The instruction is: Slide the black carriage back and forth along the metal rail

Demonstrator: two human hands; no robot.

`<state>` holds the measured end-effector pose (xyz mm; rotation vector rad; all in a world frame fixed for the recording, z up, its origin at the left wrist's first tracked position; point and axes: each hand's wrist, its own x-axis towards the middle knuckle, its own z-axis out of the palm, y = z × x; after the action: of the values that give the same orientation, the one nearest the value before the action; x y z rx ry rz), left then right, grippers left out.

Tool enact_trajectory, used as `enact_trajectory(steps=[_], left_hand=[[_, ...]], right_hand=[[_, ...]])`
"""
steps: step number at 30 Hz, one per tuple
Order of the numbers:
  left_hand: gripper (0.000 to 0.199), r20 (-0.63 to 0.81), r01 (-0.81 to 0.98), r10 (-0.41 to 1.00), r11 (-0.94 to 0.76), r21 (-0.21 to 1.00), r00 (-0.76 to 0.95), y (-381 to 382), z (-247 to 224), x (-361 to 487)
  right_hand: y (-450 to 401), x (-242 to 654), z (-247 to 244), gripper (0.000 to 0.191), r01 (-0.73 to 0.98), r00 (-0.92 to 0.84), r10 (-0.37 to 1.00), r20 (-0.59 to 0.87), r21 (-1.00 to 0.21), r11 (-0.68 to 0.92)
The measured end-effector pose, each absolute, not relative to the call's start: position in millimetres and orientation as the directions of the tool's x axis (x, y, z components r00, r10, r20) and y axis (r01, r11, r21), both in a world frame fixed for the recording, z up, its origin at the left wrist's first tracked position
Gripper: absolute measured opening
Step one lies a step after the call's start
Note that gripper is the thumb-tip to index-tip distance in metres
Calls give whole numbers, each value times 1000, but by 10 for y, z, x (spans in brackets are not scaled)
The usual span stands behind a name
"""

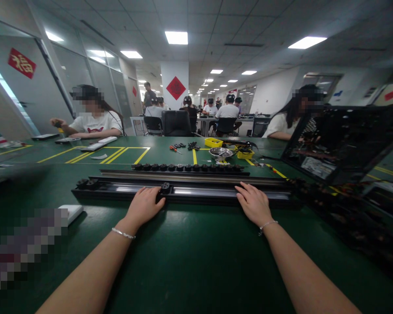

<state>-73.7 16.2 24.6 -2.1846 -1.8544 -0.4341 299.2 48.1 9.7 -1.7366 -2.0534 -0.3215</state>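
Two hands [146,206] [253,203] on a black rail [201,199], left grip unclear.

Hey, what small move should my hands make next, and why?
Perhaps pinch the small black piece with your left hand, which lies close beside it; your right hand is on the long black rail and could steady that.

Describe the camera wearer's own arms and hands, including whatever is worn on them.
Both forearms are bare, with no sleeves in view. The left hand and right hand wear no gloves. A pale, silvery bracelet circles the left wrist; a thinner silvery chain with a short dangling end circles the right.
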Motion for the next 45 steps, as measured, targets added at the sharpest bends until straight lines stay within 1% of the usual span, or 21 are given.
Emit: enact_trajectory(steps=[13, 22, 28, 33, 45], left_hand=[[48, 364, 967, 903, -253, 22, 228, 156, 237, -740], [49, 352, 965, 907, -261, 39, 231, 148, 245, -737], [50, 355, 961, 900, -277, 16, 253, 147, 222, -718], [53, 354, 950, 891, -313, 23, 285, 146, 196, -668], [54, 344, 949, 893, -315, 17, 290, 143, 193, -654]], right_hand=[[475, 2987, 101, 44, 976, -115, 878, 465, -113, 187], [466, 2983, 105, 43, 978, -113, 875, 472, -101, 181], [471, 2978, 103, 44, 978, -115, 875, 470, -102, 183], [474, 2984, 91, 42, 978, -122, 869, 480, -93, 189], [484, 2992, 88, 43, 977, -128, 866, 484, -90, 195]])
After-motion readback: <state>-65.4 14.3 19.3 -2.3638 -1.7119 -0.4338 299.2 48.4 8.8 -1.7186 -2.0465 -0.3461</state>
